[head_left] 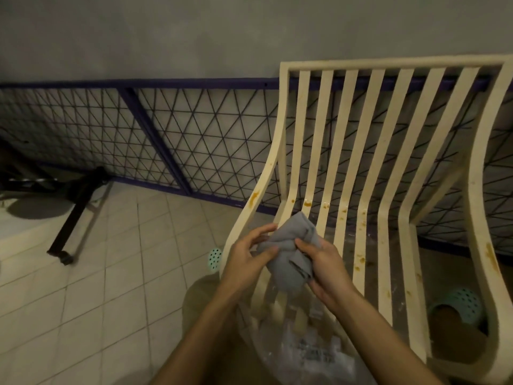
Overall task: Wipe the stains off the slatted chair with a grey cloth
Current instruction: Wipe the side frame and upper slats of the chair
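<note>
Holding a grey cloth [288, 252] in both hands, the person looks down at a pale chair [352, 134] made of long thin slats. The cloth is bunched up in a lump. The left hand [245, 252] has its fingers and thumb curled round the left side of the cloth. The right hand [329, 263] wraps its fingers round the right and lower side. Both hands grip it tight.

The cloth is over the left part of the seat, near where the seat bends up into the back. It is hard to tell if it touches the slats.

Orange-brown stains [306, 202] dot the slats along the bend, just past the cloth. One more smear sits on the left arm of the chair, and a long one on the right arm.

A clear plastic bag [313, 354] lies on the front of the seat, under the arms of the person. A green cup with holes [460, 301] lies on the floor under the chair. Behind the chair runs a wire fence [194, 134] with a purple frame. The floor [111, 273] has pale square tiles.
</note>
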A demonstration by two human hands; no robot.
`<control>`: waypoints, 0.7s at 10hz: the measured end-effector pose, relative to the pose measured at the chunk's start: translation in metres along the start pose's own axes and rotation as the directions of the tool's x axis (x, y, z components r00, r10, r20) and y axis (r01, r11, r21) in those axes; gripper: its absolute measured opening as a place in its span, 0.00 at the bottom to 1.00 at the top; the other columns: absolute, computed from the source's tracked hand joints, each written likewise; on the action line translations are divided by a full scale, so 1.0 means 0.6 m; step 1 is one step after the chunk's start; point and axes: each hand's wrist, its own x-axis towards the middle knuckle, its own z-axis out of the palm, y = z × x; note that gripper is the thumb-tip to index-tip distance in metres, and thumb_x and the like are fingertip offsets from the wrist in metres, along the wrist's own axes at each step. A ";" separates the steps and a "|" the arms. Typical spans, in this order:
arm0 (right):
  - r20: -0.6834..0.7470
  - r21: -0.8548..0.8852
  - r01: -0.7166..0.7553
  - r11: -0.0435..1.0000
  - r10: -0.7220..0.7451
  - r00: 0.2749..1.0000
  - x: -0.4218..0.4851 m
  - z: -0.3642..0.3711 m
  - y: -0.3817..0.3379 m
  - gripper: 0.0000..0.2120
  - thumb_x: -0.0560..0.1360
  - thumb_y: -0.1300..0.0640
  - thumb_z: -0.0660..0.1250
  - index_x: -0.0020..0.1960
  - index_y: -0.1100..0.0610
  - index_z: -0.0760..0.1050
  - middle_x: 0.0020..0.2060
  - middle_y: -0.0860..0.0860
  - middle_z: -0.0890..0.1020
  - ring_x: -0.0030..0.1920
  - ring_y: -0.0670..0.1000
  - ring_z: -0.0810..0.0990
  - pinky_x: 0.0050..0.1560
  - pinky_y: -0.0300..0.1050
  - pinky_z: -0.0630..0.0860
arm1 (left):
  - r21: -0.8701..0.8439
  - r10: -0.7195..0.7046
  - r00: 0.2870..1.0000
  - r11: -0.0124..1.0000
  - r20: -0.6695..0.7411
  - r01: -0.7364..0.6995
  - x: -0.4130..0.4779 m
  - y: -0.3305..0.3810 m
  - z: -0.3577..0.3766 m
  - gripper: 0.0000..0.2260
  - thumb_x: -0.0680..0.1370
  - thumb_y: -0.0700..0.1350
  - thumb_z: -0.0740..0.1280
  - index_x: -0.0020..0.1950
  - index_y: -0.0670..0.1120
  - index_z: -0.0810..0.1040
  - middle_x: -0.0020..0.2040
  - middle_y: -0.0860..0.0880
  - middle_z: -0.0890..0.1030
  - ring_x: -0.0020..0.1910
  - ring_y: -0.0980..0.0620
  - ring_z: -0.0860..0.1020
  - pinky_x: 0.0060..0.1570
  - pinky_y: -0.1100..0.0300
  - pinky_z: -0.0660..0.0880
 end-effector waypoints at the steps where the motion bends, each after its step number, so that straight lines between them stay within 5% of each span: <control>1: 0.045 -0.280 0.183 0.942 -0.178 0.983 0.009 0.021 0.018 0.08 0.80 0.64 0.61 0.53 0.58 0.79 0.46 0.59 0.84 0.49 0.56 0.83 0.51 0.48 0.80 | 0.033 -0.058 0.964 0.997 -0.258 0.069 -0.002 -0.046 -0.063 0.11 0.79 0.41 0.65 0.59 0.52 0.78 0.57 0.55 0.79 0.57 0.59 0.76 0.50 0.64 0.75; 2: 0.226 -0.434 0.370 0.821 -0.298 0.927 0.052 0.066 0.020 0.10 0.81 0.65 0.59 0.54 0.58 0.78 0.42 0.54 0.81 0.42 0.42 0.81 0.43 0.34 0.77 | -0.072 -0.162 0.899 0.987 -0.408 0.145 0.044 -0.071 -0.094 0.09 0.81 0.43 0.62 0.57 0.52 0.79 0.55 0.54 0.80 0.53 0.57 0.78 0.50 0.60 0.76; 3: 0.369 -0.569 0.528 0.630 -0.378 0.849 0.105 0.108 0.043 0.14 0.79 0.61 0.62 0.62 0.51 0.78 0.54 0.49 0.82 0.56 0.42 0.79 0.57 0.37 0.75 | -0.214 -0.318 0.880 0.943 -0.353 0.255 0.085 -0.095 -0.095 0.10 0.81 0.48 0.59 0.53 0.50 0.80 0.53 0.47 0.82 0.49 0.50 0.79 0.48 0.55 0.76; 4: 0.561 -0.658 0.682 0.318 -0.398 0.726 0.139 0.115 0.089 0.15 0.77 0.64 0.64 0.63 0.56 0.79 0.58 0.52 0.81 0.60 0.43 0.76 0.62 0.29 0.67 | -0.292 -0.431 0.870 0.886 -0.238 0.359 0.098 -0.116 -0.094 0.15 0.82 0.52 0.56 0.49 0.47 0.80 0.49 0.42 0.82 0.45 0.46 0.80 0.48 0.47 0.78; 5: 0.617 -0.653 0.698 0.296 -0.328 0.716 0.155 0.119 0.118 0.12 0.74 0.74 0.63 0.56 0.73 0.77 0.55 0.70 0.79 0.60 0.39 0.74 0.64 0.23 0.60 | -0.440 -0.489 0.861 0.810 -0.141 0.388 0.111 -0.122 -0.101 0.18 0.82 0.56 0.53 0.49 0.48 0.77 0.46 0.47 0.80 0.45 0.50 0.79 0.53 0.49 0.76; 6: 0.668 -0.670 0.716 0.198 -0.259 0.697 0.188 0.091 0.152 0.17 0.78 0.64 0.63 0.65 0.65 0.75 0.67 0.61 0.74 0.72 0.34 0.61 0.75 0.36 0.53 | -0.560 -0.531 0.845 0.722 -0.071 0.407 0.128 -0.136 -0.110 0.22 0.81 0.60 0.51 0.51 0.46 0.76 0.49 0.46 0.80 0.49 0.49 0.79 0.59 0.49 0.74; 7: 0.737 -0.655 0.755 0.019 -0.200 0.645 0.193 0.084 0.139 0.23 0.80 0.48 0.62 0.73 0.52 0.67 0.74 0.47 0.66 0.77 0.41 0.52 0.78 0.47 0.48 | -0.513 -0.550 0.829 0.742 -0.100 0.431 0.141 -0.125 -0.109 0.23 0.83 0.57 0.49 0.50 0.41 0.74 0.44 0.43 0.77 0.43 0.50 0.76 0.45 0.56 0.74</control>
